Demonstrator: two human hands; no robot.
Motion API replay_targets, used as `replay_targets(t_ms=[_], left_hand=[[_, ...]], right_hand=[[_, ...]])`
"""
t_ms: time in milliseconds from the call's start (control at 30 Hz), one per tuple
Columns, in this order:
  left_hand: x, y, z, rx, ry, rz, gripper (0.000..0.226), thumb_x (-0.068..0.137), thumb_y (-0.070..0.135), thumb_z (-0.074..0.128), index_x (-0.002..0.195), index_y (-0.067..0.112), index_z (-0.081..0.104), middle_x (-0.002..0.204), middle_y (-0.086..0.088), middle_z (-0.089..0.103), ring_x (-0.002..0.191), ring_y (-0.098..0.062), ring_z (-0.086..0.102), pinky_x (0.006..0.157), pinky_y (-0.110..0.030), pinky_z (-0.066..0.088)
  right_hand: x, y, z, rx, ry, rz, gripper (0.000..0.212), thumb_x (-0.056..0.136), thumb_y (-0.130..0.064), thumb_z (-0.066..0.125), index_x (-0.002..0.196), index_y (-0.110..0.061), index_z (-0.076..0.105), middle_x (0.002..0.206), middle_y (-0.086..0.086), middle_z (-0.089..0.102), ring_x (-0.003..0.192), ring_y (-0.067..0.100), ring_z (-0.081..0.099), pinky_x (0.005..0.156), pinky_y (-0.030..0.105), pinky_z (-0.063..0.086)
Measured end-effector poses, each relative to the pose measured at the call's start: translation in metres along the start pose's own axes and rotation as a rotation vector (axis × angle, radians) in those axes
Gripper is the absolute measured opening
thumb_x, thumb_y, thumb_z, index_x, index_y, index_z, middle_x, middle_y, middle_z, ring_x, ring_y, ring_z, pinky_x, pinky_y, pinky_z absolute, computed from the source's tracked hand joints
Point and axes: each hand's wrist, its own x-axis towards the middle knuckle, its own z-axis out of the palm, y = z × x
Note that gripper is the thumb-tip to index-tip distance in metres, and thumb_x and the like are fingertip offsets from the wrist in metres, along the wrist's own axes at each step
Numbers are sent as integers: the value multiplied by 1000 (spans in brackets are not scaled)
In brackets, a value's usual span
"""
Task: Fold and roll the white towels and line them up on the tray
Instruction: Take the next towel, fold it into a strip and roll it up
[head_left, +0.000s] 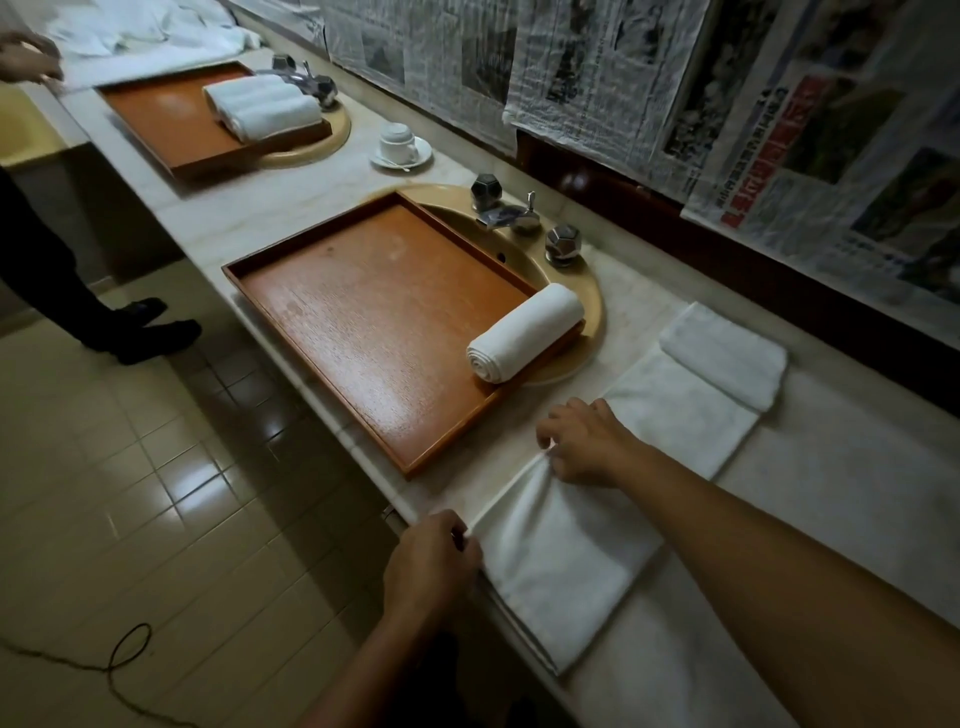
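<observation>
Towel (561, 551) being folded lies flat on the marble surface (831, 519) at the tray's (363, 322) 4 o'clock; the left hand (431, 564) pinches its near corner and the right hand (584, 441) pinches the far corner of the same edge. To fold it well, I'd keep that edge taut, carry both corners over together and match the edges before rolling. One rolled towel (524, 335) sits at the tray's 3 o'clock edge; the newspaper (649, 83) print on the wall is too blurred to read.

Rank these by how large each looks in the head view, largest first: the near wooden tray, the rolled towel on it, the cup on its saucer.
1. Near wooden tray
2. Rolled towel
3. Cup, though it stands farther from the camera, so it looks smaller than it is.
</observation>
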Motion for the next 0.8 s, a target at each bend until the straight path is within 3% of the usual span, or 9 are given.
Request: replay_targets(t_ms=[133, 367, 467, 567, 633, 700, 800], left_hand=[[4, -3, 1, -76, -61, -17, 10, 92, 27, 66, 83, 23, 67, 75, 8, 66, 68, -3, 62, 56, -23, 46], [8, -14, -4, -269, -205, -138, 16, 90, 16, 72, 75, 10, 71, 72, -3, 72, 58, -9, 64, 52, -24, 48], [12, -16, -12, -96, -230, -78, 19, 89, 21, 73, 72, 14, 69, 70, 0, 71, 62, -11, 66, 57, -31, 56], [14, 2, -22, 359, -215, 67, 12, 88, 31, 67, 85, 20, 63, 82, 6, 64, 70, -9, 58, 54, -25, 42], [16, 19, -21, 536, -89, 214, 19, 91, 37, 57, 102, 23, 57, 101, 4, 57, 86, -12, 50, 67, -27, 39], [18, 30, -4, 504, -26, 370, 40, 95, 47, 47, 128, 25, 48, 128, 0, 51, 109, -16, 48, 86, -31, 41], [19, 27, 33, 492, -185, 557, 66, 100, 56, 28, 156, 24, 15, 165, -5, 16, 149, -26, 21, 117, -42, 25]], right_hand=[[3, -3, -6, 199, -44, 74, 16, 89, -29, 57, 100, -28, 69, 109, -6, 57, 113, 18, 44, 97, 40, 29], [9, -11, 3, 203, -29, 114, 11, 94, -32, 60, 99, -31, 69, 113, -5, 55, 117, 18, 43, 95, 38, 30], [4, -11, 4, 185, -12, 108, 15, 94, -36, 59, 105, -29, 66, 120, -4, 52, 121, 19, 41, 101, 41, 31], [-8, -6, 8, 269, 93, 146, 28, 92, -41, 58, 115, -27, 62, 127, -4, 49, 123, 18, 41, 103, 39, 31], [-19, -1, 18, 324, 250, 222, 32, 93, -41, 55, 120, -24, 61, 131, -3, 49, 121, 19, 44, 100, 38, 34], [-32, 6, 31, 273, 335, 334, 40, 95, -43, 50, 130, -24, 56, 144, 0, 45, 128, 22, 41, 103, 40, 34], [-51, 17, 52, 169, 166, 497, 60, 99, -55, 33, 152, -29, 29, 164, 5, 12, 148, 26, 14, 112, 48, 23]])
